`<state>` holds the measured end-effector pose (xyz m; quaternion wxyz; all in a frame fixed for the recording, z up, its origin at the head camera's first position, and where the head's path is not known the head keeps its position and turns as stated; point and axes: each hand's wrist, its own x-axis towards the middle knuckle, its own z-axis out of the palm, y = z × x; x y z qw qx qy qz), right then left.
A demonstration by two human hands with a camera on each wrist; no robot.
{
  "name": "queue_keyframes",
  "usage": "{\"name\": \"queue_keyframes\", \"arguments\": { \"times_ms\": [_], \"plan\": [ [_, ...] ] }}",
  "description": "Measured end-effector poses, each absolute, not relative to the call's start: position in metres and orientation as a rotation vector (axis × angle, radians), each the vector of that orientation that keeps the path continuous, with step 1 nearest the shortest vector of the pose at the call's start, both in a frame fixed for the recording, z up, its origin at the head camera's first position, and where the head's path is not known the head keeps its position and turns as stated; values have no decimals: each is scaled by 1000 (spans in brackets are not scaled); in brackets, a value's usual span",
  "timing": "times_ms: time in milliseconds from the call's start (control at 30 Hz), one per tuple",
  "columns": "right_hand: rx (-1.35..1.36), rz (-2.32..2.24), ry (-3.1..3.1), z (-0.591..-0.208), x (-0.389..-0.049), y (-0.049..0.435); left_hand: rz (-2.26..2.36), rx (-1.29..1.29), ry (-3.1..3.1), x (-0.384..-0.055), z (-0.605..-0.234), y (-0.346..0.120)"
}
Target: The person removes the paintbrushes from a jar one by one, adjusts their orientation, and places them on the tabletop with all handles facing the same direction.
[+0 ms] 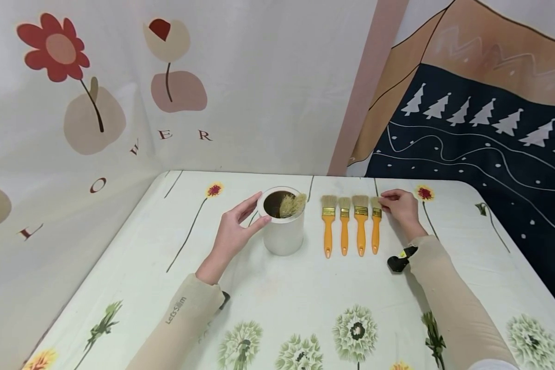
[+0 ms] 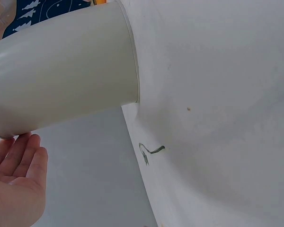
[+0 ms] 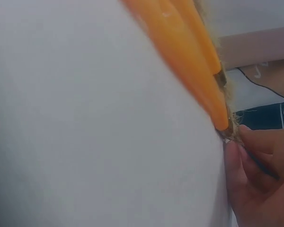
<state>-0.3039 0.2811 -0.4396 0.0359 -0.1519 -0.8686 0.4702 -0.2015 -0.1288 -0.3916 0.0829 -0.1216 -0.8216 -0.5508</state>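
A white cylindrical container stands upright on the table, with a bushy tan bristle tuft showing at its mouth. My left hand is at the container's left side, fingers extended and thumb and fingertips touching its rim. Right of the container, several paintbrushes with orange handles lie in a row, bristles toward the far edge. My right hand pinches the bristles of the rightmost paintbrush between thumb and fingers. Up close in the right wrist view, the fingertips meet at that brush's bristle end.
The tablecloth is printed with flowers and dandelions. Behind the table hang a pale curtain with flower prints and a dark cloth with white trees. A black wrist device sits under the right sleeve.
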Motion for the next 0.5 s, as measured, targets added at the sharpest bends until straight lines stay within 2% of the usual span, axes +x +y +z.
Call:
{"name": "queue_keyframes", "arguments": {
  "times_ms": [500],
  "plan": [
    [-437, 1495, -2582, -421, -292, 279, -1641, -361, -2450, -202, -392, -128]
  ]
}}
